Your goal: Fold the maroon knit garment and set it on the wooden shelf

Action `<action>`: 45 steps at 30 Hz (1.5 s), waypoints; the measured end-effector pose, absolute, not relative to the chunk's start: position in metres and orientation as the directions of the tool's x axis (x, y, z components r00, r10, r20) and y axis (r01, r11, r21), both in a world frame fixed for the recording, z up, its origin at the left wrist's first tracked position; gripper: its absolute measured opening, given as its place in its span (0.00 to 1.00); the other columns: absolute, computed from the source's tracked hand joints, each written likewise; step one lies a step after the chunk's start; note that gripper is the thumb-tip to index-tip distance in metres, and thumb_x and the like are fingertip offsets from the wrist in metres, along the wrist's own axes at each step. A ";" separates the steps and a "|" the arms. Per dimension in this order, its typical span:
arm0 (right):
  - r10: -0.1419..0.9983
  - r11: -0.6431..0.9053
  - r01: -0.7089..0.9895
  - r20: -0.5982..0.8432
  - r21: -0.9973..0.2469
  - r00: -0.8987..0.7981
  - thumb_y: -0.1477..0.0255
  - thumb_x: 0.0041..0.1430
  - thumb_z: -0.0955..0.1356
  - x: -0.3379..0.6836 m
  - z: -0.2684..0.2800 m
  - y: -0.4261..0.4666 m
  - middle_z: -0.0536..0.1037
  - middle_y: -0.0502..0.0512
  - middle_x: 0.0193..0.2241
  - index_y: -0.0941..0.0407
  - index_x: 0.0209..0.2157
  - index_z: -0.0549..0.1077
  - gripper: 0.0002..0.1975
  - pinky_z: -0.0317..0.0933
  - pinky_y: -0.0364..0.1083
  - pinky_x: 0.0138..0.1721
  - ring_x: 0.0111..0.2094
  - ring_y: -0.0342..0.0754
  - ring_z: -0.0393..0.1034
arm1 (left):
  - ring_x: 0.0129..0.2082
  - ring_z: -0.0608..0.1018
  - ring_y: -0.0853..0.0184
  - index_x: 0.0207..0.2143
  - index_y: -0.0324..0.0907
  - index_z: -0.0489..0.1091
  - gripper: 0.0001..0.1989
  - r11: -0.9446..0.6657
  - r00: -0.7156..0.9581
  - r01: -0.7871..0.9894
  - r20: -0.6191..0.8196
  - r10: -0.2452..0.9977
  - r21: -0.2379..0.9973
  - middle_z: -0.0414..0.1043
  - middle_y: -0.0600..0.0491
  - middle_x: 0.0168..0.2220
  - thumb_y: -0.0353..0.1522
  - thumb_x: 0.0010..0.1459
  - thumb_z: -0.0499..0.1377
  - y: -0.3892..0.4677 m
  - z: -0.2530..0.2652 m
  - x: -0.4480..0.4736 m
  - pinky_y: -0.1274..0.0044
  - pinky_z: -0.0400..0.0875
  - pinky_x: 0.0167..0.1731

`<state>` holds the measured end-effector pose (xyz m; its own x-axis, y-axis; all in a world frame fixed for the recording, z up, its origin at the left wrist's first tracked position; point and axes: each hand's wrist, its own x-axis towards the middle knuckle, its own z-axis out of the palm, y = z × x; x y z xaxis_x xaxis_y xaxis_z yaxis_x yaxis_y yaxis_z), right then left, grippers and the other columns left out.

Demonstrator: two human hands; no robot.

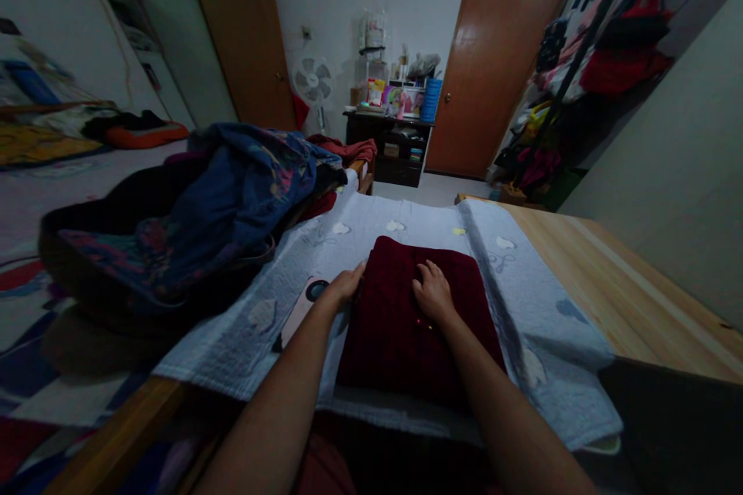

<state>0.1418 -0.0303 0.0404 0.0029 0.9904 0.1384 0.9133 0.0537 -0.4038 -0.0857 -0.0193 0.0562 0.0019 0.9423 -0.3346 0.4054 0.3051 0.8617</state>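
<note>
A folded dark red cloth point(400, 325) lies on a pale blue quilted blanket point(371, 224) spread over a wooden table point(609, 278). My left hand point(344, 284) grips the cloth's left edge, fingers curled around it. My right hand point(433, 290) rests flat on top of the cloth near its middle, fingers bent and pressing down. A pink phone point(302, 309) lies on the blanket just left of my left wrist.
A heap of dark blue patterned clothes point(214, 209) fills a basket at the left. A bed point(58, 170) lies beyond it. A fan point(312, 81), a cluttered dark shelf point(395, 139), two wooden doors and a rack of hanging clothes point(597, 54) stand behind.
</note>
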 end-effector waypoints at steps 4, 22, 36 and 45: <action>0.990 0.064 0.914 0.139 -0.401 -0.008 0.69 0.59 0.60 0.142 0.041 -0.030 0.58 0.62 0.63 0.60 0.58 0.65 0.26 0.44 0.53 0.63 0.64 0.55 0.48 | 0.25 0.76 0.64 0.32 0.36 0.75 0.29 0.282 0.102 0.332 -0.331 0.938 0.900 0.76 0.49 0.26 0.54 0.52 0.54 -0.024 0.058 -0.083 0.75 0.69 0.27; 0.988 0.068 0.929 0.152 -0.363 -0.013 0.69 0.59 0.60 0.142 0.038 -0.029 0.58 0.64 0.63 0.60 0.58 0.65 0.25 0.45 0.54 0.62 0.64 0.56 0.48 | 0.36 0.79 0.61 0.35 0.39 0.77 0.13 0.165 0.019 0.402 -0.188 0.982 0.901 0.79 0.51 0.35 0.28 0.42 0.65 -0.020 0.046 -0.057 0.78 0.69 0.34; 0.992 0.058 0.937 0.125 -0.344 -0.015 0.68 0.60 0.60 0.139 0.044 -0.031 0.57 0.65 0.63 0.62 0.59 0.64 0.26 0.44 0.53 0.63 0.64 0.56 0.48 | 0.35 0.80 0.65 0.44 0.36 0.71 0.15 0.191 -0.014 0.421 -0.204 0.979 0.886 0.78 0.49 0.39 0.26 0.53 0.57 -0.022 0.040 -0.051 0.78 0.71 0.35; 0.992 0.049 0.943 0.130 -0.329 -0.006 0.68 0.60 0.60 0.139 0.042 -0.032 0.57 0.63 0.64 0.60 0.59 0.63 0.26 0.44 0.52 0.62 0.64 0.55 0.48 | 0.60 0.63 0.53 0.61 0.41 0.53 0.29 -0.040 -0.075 0.846 0.193 0.978 0.531 0.60 0.40 0.60 0.29 0.58 0.56 -0.037 0.062 -0.037 0.63 0.56 0.58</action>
<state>0.1388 -0.0318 0.0416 -0.0060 0.9915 0.1298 0.9432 0.0488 -0.3286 -0.0372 -0.0366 0.0620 -0.0752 0.9782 0.1934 0.8462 -0.0400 0.5314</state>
